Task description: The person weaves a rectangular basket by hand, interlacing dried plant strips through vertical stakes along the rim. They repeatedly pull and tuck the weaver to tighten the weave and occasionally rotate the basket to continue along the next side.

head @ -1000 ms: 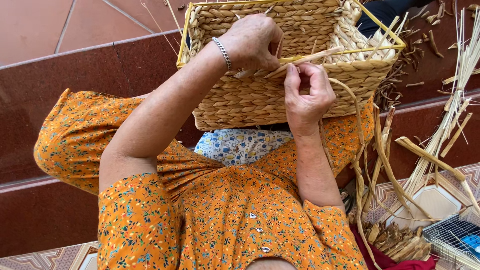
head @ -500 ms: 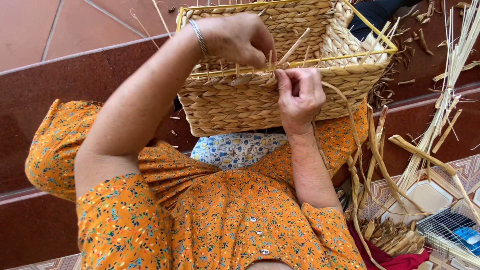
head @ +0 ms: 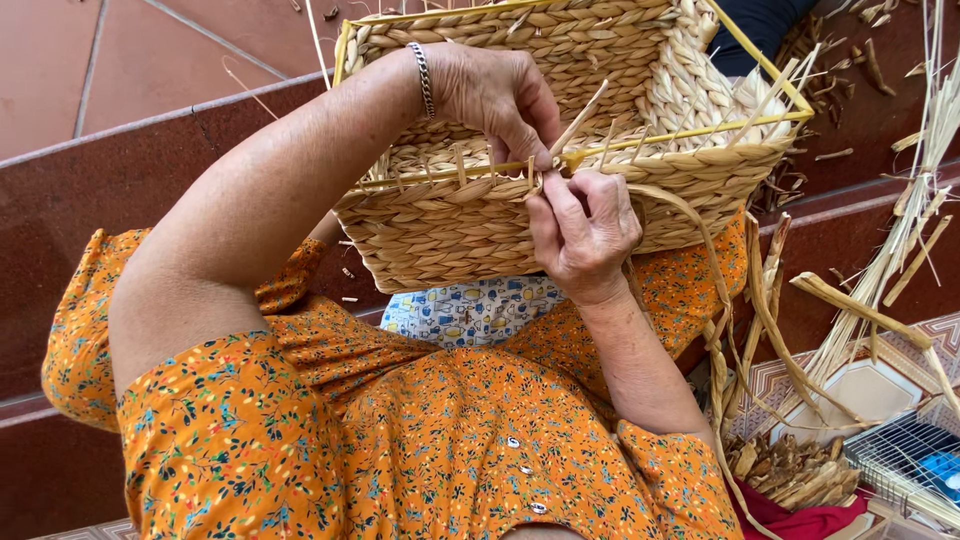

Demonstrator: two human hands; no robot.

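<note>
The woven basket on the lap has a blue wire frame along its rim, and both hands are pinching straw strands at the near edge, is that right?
Not quite: the wire frame along the rim of the woven basket is yellow, not blue. The head view shows it. The rest holds: the left hand and the right hand both pinch straw strands at the near edge.

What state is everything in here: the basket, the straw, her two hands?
Woven basket: unfinished, stubs sticking up along the near rim.
Yellow wire frame: partly bare.
Left hand: pinching a fibre strand.
Right hand: gripping fibre at the rim.
Loose fibre bundle: lying unwoven.
</note>
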